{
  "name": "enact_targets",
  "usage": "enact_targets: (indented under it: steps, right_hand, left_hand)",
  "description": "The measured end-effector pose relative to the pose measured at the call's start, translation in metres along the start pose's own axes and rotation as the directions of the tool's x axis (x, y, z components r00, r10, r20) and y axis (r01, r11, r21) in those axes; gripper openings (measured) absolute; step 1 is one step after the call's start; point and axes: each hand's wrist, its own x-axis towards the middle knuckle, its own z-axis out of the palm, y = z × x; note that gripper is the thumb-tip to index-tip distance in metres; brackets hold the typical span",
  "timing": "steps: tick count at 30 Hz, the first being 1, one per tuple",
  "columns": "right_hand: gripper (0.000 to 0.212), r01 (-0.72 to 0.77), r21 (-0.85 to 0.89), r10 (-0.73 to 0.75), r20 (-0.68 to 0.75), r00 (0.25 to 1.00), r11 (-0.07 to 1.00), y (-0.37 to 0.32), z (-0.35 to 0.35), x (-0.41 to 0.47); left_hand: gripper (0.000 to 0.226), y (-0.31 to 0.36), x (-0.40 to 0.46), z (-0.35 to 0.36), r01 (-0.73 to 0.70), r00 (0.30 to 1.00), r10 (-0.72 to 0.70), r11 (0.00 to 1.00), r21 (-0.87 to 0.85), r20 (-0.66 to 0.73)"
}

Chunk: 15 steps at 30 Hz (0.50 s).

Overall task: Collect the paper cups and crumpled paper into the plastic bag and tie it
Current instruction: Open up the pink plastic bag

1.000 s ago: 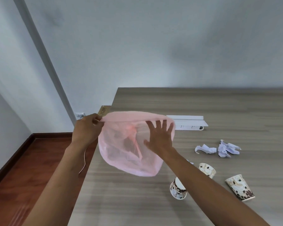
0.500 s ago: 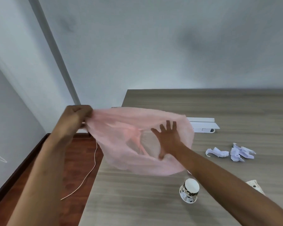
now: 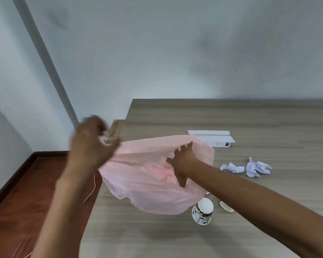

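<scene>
Plastic bag [image 3: 153,185]: thin, translucent pink, mouth held open and body sagging above the near-left part of the wooden table [image 3: 231,116]. Its contents cannot be made out through the film.

On the table: one patterned paper cup [image 3: 202,213] lies on its side just below the bag's lower right edge; a second cup rim [image 3: 226,206] shows beside it, mostly hidden by the right forearm. Two pieces of crumpled paper [image 3: 232,167] [image 3: 256,167] lie farther right, well apart from the bag. A white power strip [image 3: 213,138] sits behind the bag.

Left hand [image 3: 93,144], motion-blurred, has fingers curled round the bag's left rim. Right hand [image 3: 183,162] is inside the mouth, fingers spread and straight, pressing the right wall outward.
</scene>
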Motion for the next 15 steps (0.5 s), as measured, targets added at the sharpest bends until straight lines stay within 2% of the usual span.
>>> enact_targets:
  steps: [1,2,3,4,5,6,8,10,13,15]
  right_hand:
    - [0.107,0.003,0.019,-0.003,-0.008,1.000,1.000,0.001,-0.003,-0.001]
    - [0.106,0.003,0.035,-0.003,-0.012,1.000,0.999,0.004,-0.005,-0.002]
    - [0.105,0.003,0.044,-0.002,-0.011,1.000,0.999,0.006,-0.005,-0.003]
    - [0.101,-0.001,0.047,0.001,-0.015,1.000,0.999,0.009,-0.006,-0.003]
    - [0.097,-0.005,0.044,0.006,-0.024,1.000,0.999,0.012,-0.005,-0.003]
    - [0.095,-0.014,0.038,0.015,-0.029,0.999,0.999,0.015,-0.004,-0.003]
    - [0.099,-0.030,0.034,0.030,0.005,1.000,0.999,0.023,0.001,-0.004]
    - [0.103,-0.030,0.075,0.026,0.056,0.998,0.997,0.031,0.007,-0.003]
    - [0.097,-0.009,0.112,0.001,0.076,0.997,0.994,0.039,0.020,-0.004]
    - [0.085,-0.003,0.120,-0.012,0.127,0.992,0.993,0.048,0.033,-0.008]
  left_hand:
    - [0.018,0.021,-0.012,0.013,-0.106,0.973,0.127,0.988,-0.113,0.195]
    - [0.008,0.039,-0.023,0.033,-0.159,0.864,0.209,0.977,-0.144,0.458]
    - [0.008,0.051,-0.032,0.057,-0.207,0.696,0.225,0.972,-0.110,0.681]
    - [0.015,0.053,-0.034,0.082,-0.241,0.553,0.177,0.969,-0.047,0.814]
    - [0.020,0.048,-0.032,0.105,-0.259,0.477,0.100,0.965,0.031,0.873]
    - [0.022,0.040,-0.028,0.122,-0.246,0.441,0.032,0.965,0.087,0.897]
    - [0.024,0.021,-0.020,0.150,-0.153,0.400,-0.062,0.979,0.133,0.914]
    - [0.033,0.006,-0.017,0.169,-0.095,0.411,-0.100,0.984,0.152,0.906]
    - [0.074,-0.024,-0.013,0.186,-0.270,0.509,-0.066,0.935,0.232,0.858]
    - [0.087,-0.045,-0.007,0.190,-0.359,0.523,-0.107,0.872,0.332,0.846]
